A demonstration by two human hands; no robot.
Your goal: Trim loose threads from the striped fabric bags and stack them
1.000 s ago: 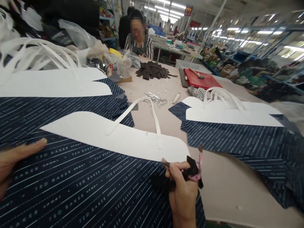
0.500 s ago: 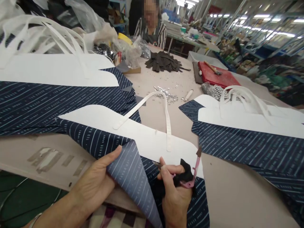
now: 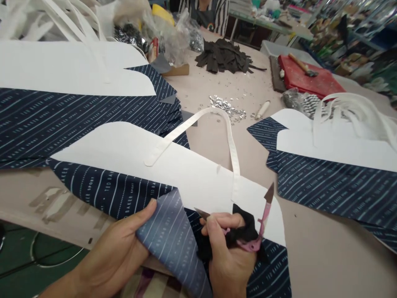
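My left hand (image 3: 124,236) grips the folded-back lower edge of a navy striped fabric panel (image 3: 105,186), thumb on top. The fold shows its paler blue underside. A white band (image 3: 124,140) with a looped white strap (image 3: 214,111) runs along the panel's top. My right hand (image 3: 229,252) is closed around a pink tool (image 3: 264,219), with black cloth (image 3: 245,221) wrapped about it. One brown pointed end sticks up at the right. A thin metal point (image 3: 201,213) shows by the fingertips at the white band's lower edge. The exact tool kind is unclear.
Strapped navy panels lie stacked at left (image 3: 77,120) and right (image 3: 335,186). Beyond are silvery bits (image 3: 228,108), a whitish stick (image 3: 262,110), dark strips (image 3: 225,56), and a hammer (image 3: 302,65) on a red block (image 3: 310,80). A person (image 3: 211,16) sits opposite.
The camera view has tilted down and moved closer, so the table things sit higher. My left hand keeps its hold on the fold; my right hand stays beside the white band with the tool.
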